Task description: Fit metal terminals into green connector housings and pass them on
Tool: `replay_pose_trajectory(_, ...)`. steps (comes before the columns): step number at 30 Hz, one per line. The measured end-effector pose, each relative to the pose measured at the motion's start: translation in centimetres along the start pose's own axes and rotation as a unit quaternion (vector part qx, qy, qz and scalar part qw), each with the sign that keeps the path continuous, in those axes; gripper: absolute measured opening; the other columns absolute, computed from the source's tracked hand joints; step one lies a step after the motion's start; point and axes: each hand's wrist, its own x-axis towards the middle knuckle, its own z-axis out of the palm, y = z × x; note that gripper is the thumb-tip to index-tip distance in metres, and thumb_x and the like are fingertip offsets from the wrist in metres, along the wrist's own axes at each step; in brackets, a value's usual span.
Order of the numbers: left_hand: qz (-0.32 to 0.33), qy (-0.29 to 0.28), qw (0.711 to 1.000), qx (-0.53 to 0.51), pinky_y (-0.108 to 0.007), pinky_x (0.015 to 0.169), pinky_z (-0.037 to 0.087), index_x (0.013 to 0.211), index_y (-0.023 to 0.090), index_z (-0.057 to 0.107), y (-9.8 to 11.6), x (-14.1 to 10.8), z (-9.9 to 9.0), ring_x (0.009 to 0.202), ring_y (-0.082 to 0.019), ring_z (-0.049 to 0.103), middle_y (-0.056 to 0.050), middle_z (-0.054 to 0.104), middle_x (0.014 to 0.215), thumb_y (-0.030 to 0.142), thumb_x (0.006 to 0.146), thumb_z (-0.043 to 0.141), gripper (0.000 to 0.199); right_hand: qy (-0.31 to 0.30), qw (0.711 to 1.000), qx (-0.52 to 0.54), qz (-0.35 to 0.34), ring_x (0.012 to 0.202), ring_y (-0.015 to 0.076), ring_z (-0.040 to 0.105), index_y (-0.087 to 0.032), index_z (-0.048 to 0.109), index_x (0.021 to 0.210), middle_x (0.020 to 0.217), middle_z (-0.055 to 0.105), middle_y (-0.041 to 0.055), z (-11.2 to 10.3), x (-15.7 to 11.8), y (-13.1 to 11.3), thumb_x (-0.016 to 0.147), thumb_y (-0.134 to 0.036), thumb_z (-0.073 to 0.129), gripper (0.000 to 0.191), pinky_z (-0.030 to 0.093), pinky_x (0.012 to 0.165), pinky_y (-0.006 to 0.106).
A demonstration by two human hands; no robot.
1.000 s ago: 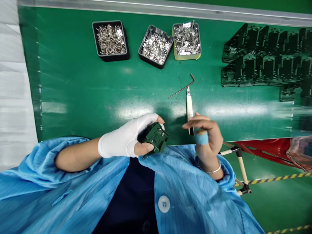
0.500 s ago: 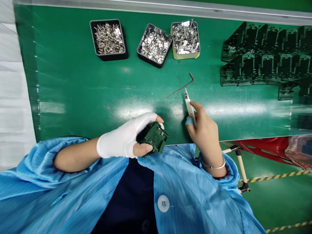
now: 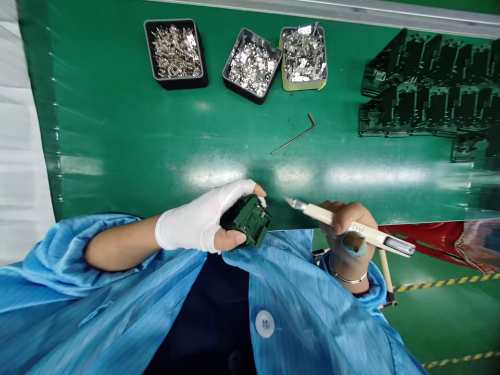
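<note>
My left hand (image 3: 207, 216), in a white fingerless glove, is closed around a dark green plastic housing (image 3: 253, 221) at the table's front edge. Small metal bits show inside the housing. To its right, my right hand (image 3: 347, 229) grips a cream-coloured utility knife (image 3: 367, 232). The knife's pointed tip faces left toward the housing, with a gap between them. A blue band wraps the right thumb. Beyond the hands, a hex key (image 3: 294, 139) lies on the green table.
At the back stand a black box (image 3: 201, 80) of small metal parts, a dark tray (image 3: 244, 95) of metal pieces and a yellowish box (image 3: 304, 85) of metal clips. Rows of dark green housings (image 3: 425, 107) fill the right. A red chair (image 3: 433, 242) sits beyond the front edge.
My right hand has lifted the knife off the table area by the hex key and turned it, so its tip now points left. The left hand keeps its hold on the housing.
</note>
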Motion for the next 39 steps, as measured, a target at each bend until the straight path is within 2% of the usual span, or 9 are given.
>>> replay_pose_trajectory(3, 0.005, -0.004, 1.000, 0.015, -0.031, 0.071, 0.048, 0.115, 0.018, 0.049, -0.1, 0.0, -0.1, 0.081, -0.020, 0.058, -0.007, 0.061, 0.095, 0.063, 0.080, 0.060, 0.058, -0.019, 0.999, -0.011, 0.024, 0.049, 0.0118, 0.045, -0.022, 0.059, 0.072, 0.055, 0.051, -0.0036, 0.5, -0.3, -0.3, 0.084, -0.044, 0.070, 0.028, 0.037, 0.046, 0.025)
replay_pose_trajectory(7, 0.007, -0.004, 1.000, 0.028, -0.032, 0.074, 0.048, 0.116, 0.018, 0.049, -0.2, -0.1, -0.1, 0.085, -0.021, 0.059, -0.008, 0.061, 0.099, 0.062, 0.079, 0.061, 0.058, -0.051, 0.998, -0.026, 0.012, 0.049, 0.0129, 0.048, -0.022, 0.060, 0.068, 0.051, 0.051, -0.0036, 1.3, -0.4, -0.5, 0.084, -0.041, 0.070, 0.027, 0.041, 0.048, 0.028)
replay_pose_trajectory(12, 0.011, -0.002, 0.999, 0.030, -0.033, 0.076, 0.048, 0.116, 0.019, 0.048, -0.2, -0.1, -0.1, 0.086, -0.022, 0.060, -0.008, 0.062, 0.101, 0.061, 0.078, 0.062, 0.058, -0.047, 0.998, -0.046, -0.018, 0.044, 0.0137, 0.049, -0.023, 0.060, 0.067, 0.047, 0.050, -0.0030, 1.7, -0.1, -0.4, 0.083, -0.038, 0.070, 0.024, 0.040, 0.044, 0.029)
replay_pose_trajectory(22, 0.020, 0.004, 0.998, 0.052, -0.034, 0.075, 0.050, 0.118, 0.018, 0.047, 0.0, -0.2, 0.1, 0.084, -0.022, 0.061, -0.008, 0.062, 0.101, 0.056, 0.079, 0.062, 0.056, -0.095, 0.991, -0.080, -0.045, 0.046, 0.0142, 0.055, -0.023, 0.063, 0.073, 0.053, 0.058, -0.0017, 1.5, 0.2, -0.6, 0.083, -0.029, 0.068, 0.013, 0.047, 0.046, 0.030)
replay_pose_trajectory(31, 0.011, 0.005, 0.999, 0.048, -0.033, 0.075, 0.049, 0.117, 0.019, 0.048, -0.2, -0.2, 0.1, 0.086, -0.022, 0.061, -0.008, 0.063, 0.103, 0.052, 0.075, 0.066, 0.056, -0.123, 0.986, -0.089, -0.063, 0.045, 0.0139, 0.053, -0.022, 0.063, 0.074, 0.053, 0.060, -0.0014, 1.6, 0.7, -0.5, 0.083, -0.026, 0.066, 0.011, 0.047, 0.047, 0.030)
replay_pose_trajectory(34, 0.011, 0.004, 0.999, 0.046, -0.033, 0.075, 0.049, 0.118, 0.019, 0.048, -0.2, -0.2, 0.1, 0.086, -0.022, 0.061, -0.008, 0.063, 0.104, 0.053, 0.075, 0.067, 0.057, -0.118, 0.987, -0.088, -0.059, 0.046, 0.0144, 0.054, -0.022, 0.065, 0.076, 0.054, 0.060, -0.0014, 1.5, 0.3, -0.6, 0.083, -0.029, 0.067, 0.011, 0.047, 0.047, 0.030)
replay_pose_trajectory(39, -0.005, 0.006, 0.999, 0.044, -0.033, 0.075, 0.049, 0.117, 0.019, 0.047, -0.1, -0.2, 0.0, 0.088, -0.023, 0.060, -0.009, 0.062, 0.105, 0.053, 0.077, 0.064, 0.055, -0.064, 0.989, -0.133, 0.019, 0.050, 0.0155, 0.060, -0.024, 0.069, 0.099, 0.058, 0.063, -0.0030, 0.3, -1.5, -1.3, 0.086, -0.039, 0.069, 0.020, 0.053, 0.053, 0.031)
